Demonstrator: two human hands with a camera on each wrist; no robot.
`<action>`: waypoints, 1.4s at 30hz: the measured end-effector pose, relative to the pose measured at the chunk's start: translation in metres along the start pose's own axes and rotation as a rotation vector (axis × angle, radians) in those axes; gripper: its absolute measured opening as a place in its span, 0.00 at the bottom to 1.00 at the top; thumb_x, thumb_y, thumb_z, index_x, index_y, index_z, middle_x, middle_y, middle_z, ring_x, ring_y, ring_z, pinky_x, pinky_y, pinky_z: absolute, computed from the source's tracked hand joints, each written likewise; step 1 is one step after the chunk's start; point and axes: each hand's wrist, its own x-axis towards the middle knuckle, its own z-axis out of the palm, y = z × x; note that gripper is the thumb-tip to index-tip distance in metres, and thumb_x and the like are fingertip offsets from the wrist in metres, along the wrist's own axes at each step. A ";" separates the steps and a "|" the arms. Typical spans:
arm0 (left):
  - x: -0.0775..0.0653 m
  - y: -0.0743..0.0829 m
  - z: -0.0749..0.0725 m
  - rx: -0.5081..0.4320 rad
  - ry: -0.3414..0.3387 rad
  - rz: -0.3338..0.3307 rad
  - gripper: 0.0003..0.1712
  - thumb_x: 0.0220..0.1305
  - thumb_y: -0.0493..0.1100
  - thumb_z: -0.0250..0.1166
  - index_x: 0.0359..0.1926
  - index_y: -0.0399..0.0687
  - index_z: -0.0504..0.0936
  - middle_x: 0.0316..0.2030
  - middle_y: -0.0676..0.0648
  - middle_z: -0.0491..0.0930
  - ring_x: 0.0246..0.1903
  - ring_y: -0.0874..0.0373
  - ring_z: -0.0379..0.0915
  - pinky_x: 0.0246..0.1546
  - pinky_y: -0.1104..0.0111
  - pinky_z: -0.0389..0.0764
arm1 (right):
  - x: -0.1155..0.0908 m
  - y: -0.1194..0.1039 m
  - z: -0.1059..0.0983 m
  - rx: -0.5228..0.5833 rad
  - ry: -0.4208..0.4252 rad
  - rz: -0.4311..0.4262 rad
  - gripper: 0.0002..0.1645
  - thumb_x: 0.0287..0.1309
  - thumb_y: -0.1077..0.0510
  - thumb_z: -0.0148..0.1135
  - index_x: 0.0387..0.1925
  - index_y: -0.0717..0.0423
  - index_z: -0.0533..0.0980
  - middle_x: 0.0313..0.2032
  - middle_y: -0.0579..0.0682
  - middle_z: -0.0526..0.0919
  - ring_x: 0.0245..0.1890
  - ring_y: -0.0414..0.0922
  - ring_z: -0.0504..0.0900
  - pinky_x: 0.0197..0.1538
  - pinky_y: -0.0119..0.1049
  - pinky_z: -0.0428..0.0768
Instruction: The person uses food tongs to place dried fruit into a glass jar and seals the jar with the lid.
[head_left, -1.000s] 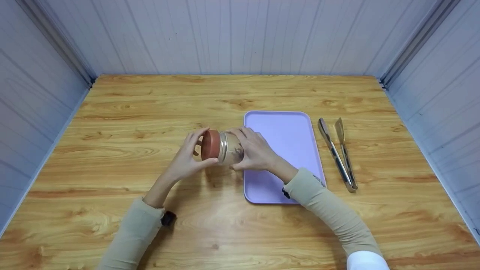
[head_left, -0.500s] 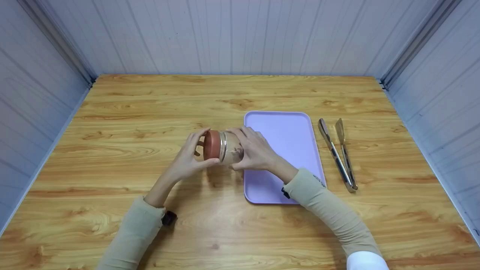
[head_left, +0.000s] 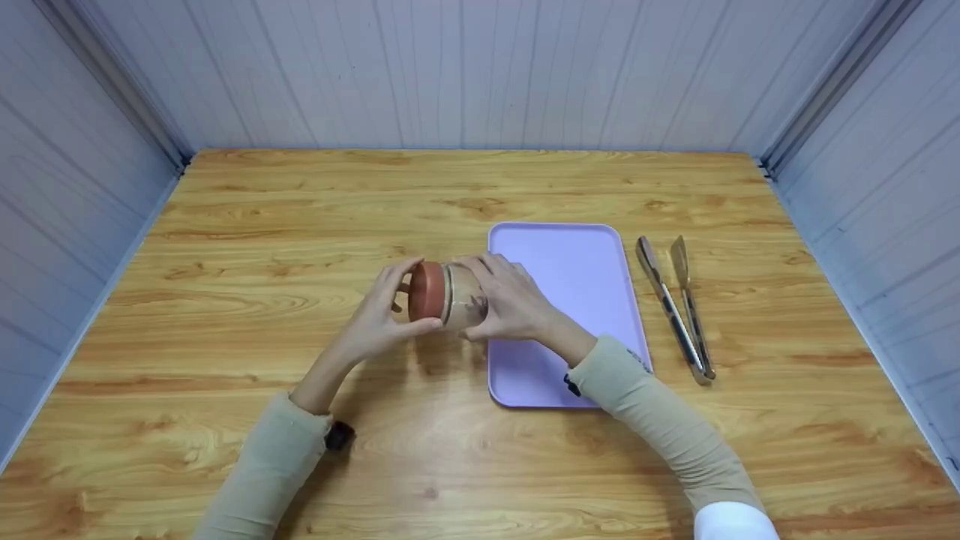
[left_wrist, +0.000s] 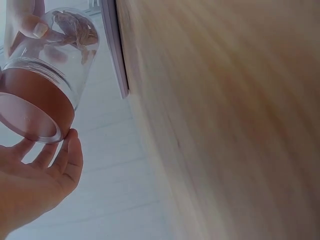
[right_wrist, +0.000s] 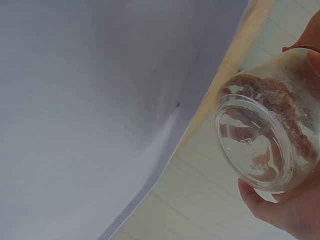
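A clear jar (head_left: 463, 298) with a reddish-brown lid (head_left: 426, 291) is held on its side above the table, lid toward the left. The left hand (head_left: 373, 321) grips the lid's rim, thumb on the near side and fingers around the far side. Around the jar's body wraps the right hand (head_left: 514, 301), beside the tray's left edge. Brown, dried-looking pieces (left_wrist: 77, 30) lie inside the jar in the left wrist view. In the right wrist view the jar's round base (right_wrist: 255, 145) faces the camera. The lid sits at the jar's mouth; how tightly cannot be told.
A purple tray (head_left: 577, 262) lies under the right forearm. To its right, metal tongs (head_left: 670, 307) rest with their arms spread on the wooden table (head_left: 300, 210). Pale panel walls (head_left: 465, 75) enclose the back and sides.
The lid and left hand have shifted slightly right, toward the jar's body, and less of the jar's neck shows. The right hand stays almost still. The tray and tongs have not moved.
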 end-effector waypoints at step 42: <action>0.003 -0.006 -0.001 -0.011 -0.077 0.002 0.52 0.40 0.55 0.71 0.64 0.52 0.54 0.53 0.44 0.63 0.35 0.52 0.72 0.31 0.61 0.76 | -0.005 0.001 -0.009 0.007 0.004 -0.051 0.53 0.23 0.35 0.67 0.57 0.47 0.62 0.47 0.45 0.69 0.44 0.41 0.67 0.40 0.40 0.66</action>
